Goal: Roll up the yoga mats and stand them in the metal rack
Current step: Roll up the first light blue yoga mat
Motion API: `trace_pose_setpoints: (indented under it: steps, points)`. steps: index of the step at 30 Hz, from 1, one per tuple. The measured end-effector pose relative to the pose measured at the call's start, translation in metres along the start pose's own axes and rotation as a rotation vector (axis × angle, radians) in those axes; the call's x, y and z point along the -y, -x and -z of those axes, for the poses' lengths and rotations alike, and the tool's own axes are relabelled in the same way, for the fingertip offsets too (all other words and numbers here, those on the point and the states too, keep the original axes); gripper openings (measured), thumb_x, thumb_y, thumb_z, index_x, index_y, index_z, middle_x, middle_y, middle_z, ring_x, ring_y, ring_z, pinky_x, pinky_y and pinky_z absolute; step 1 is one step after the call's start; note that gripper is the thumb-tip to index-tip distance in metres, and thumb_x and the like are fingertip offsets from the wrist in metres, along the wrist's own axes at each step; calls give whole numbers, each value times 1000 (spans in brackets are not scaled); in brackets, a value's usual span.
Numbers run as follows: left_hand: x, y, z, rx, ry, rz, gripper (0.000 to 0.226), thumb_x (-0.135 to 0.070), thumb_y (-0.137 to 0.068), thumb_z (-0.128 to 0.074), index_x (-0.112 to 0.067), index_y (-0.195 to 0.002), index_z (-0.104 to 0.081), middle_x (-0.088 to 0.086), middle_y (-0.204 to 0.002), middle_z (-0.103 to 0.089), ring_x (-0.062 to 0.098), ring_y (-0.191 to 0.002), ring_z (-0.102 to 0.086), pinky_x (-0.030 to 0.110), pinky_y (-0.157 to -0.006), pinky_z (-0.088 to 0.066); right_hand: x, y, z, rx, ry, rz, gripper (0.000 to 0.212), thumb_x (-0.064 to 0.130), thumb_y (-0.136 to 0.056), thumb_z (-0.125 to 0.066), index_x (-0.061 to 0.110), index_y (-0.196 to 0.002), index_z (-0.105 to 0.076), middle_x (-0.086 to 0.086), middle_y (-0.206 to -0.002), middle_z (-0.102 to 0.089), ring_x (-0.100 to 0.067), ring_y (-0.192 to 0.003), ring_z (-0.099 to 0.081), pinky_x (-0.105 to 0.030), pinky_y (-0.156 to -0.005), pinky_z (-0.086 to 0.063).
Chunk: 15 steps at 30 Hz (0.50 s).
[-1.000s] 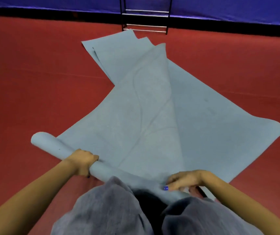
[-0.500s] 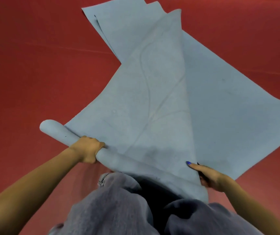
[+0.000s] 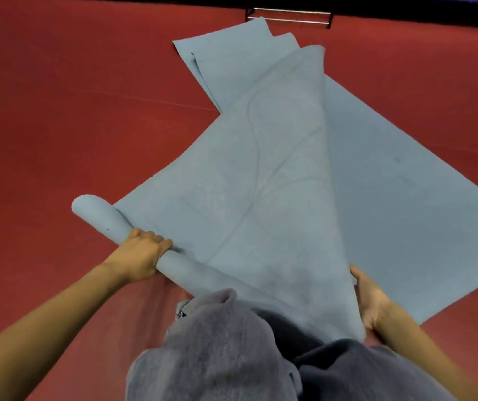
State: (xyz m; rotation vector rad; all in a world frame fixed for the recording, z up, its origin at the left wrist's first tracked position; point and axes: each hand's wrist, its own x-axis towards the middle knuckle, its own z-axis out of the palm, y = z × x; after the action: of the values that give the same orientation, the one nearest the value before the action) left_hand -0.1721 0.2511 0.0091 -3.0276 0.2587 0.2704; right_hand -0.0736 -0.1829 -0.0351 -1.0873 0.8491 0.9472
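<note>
Right hand [image 3: 369,299] now cupping roll [image 3: 180,266] end, left hand [image 3: 141,253] still gripping

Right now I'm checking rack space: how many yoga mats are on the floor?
3 visible: one being rolled, one flat beneath it to the right, one farther off by the rack. More may lie hidden underneath.

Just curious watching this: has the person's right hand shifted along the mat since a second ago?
Yes. The right hand has slid off the top of the rolled mat outward to its right end, beside the flat mat.
</note>
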Motion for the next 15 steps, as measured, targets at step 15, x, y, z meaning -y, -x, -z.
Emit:
trace_pose_setpoints:
  steps: [15]
  points:
    - [-78,-61,12,-367,388,-16,64,-17,-42,-65,-30,-103,-48,-11,-84,-65,11,-72,-63,18,-70,-34,229,210,-119,-682,790,1748,19,17,-77,-55,2,-85,-63,-15,-71,-56,-24,-64,-50,-34,-59,-41]
